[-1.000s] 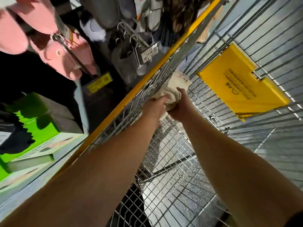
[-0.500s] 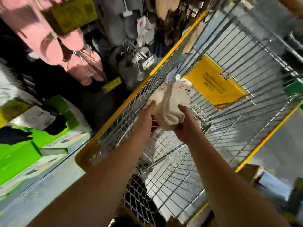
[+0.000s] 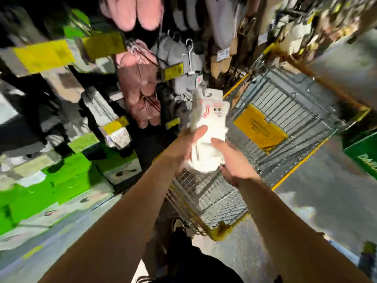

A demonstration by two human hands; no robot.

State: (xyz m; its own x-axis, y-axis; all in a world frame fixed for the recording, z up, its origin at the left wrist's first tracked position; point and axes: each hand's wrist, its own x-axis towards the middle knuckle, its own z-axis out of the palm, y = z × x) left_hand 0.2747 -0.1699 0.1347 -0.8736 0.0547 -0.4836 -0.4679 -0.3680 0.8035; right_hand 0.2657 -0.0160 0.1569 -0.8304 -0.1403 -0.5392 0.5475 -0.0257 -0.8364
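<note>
**Fingers (image 3: 199, 130) of both hands clasp a pack of white socks (image 3: 206, 148)**

Fingers from the two sides meet on the one soft bundle and hold it up in the air between them. The left hand (image 3: 181, 150) grips the pack from its left edge. Its thumb lies flat across the front, and the other fingers are hidden behind the cloth. The right hand (image 3: 234, 166) cups the lower right end, thumb pressed on the front and palm under the bottom fold. Its remaining fingers are also out of sight behind the pack. Both hands are plainly grasping the socks, neither one slack.

Just above the fingertips the pack stands roughly upright, and its card label (image 3: 212, 108) with a red sock drawing sticks out at the top.

Below and to the right of the fingers sits a wire cart (image 3: 212, 197) with a yellow rim. The socks are held over its near left corner, not touching the wire. A yellow sign (image 3: 259, 127) hangs on the cart's mesh, to the right of the right thumb.

Beyond the fingers, to the upper left, pink slippers (image 3: 140, 88) hang on hooks, with grey slippers (image 3: 175, 56) beside them and yellow price tags (image 3: 173, 71) on the rack. Far left of the left hand lie green boxes (image 3: 51, 180), badly smeared by blur. A grey floor (image 3: 326, 197) shows to the right of the right forearm.
</note>
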